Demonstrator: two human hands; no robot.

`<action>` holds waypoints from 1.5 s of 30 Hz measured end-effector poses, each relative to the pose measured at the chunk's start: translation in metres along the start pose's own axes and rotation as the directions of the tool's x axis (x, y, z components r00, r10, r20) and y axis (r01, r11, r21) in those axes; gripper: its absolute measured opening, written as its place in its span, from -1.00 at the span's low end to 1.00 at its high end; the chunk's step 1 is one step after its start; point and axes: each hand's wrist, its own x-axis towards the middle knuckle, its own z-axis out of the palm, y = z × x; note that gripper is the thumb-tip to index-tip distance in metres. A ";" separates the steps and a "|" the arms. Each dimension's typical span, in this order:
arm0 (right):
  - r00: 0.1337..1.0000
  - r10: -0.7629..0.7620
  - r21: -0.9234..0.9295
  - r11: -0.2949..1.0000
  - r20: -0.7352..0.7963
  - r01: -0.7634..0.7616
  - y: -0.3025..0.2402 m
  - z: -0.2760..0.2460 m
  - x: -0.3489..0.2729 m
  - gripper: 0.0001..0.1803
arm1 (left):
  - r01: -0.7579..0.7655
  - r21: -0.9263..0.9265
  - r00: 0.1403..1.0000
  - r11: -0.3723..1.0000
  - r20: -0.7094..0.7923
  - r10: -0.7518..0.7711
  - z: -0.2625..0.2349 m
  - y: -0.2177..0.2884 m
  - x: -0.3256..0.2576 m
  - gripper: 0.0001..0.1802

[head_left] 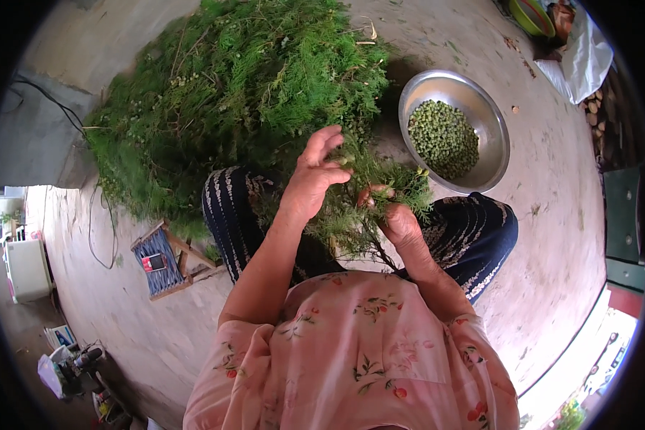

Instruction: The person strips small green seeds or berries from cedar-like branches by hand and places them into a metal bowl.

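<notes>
A leafy green conifer branch (365,179), much like cypress, is held above my lap. My right hand (403,226) is closed round its stem, with thumb and fingertips showing among the sprigs. My left hand (309,183) is beside the upper left of the branch, thumb and fingers apart, with nothing visible held between them; some fingertips are partly hidden by greenery. Beyond my knees a wide metal bowl (496,136) stands on the floor to the right. Small round green cones or berries (443,140) lie inside it.
A large heap of cut conifer branches (244,86) spreads over the floor ahead and left. A low wooden stool (166,261) with a woven seat stands left of my knee, a small dark red packet on it. At the far right lies a white sack (588,57) near stacked firewood (593,107).
</notes>
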 end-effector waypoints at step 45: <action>0.970 0.151 -0.703 0.669 -0.191 -0.243 -0.016 0.015 -0.018 -0.40 | 0.069 -0.053 0.996 0.996 -0.059 -0.072 0.003 -0.043 -0.006 -0.70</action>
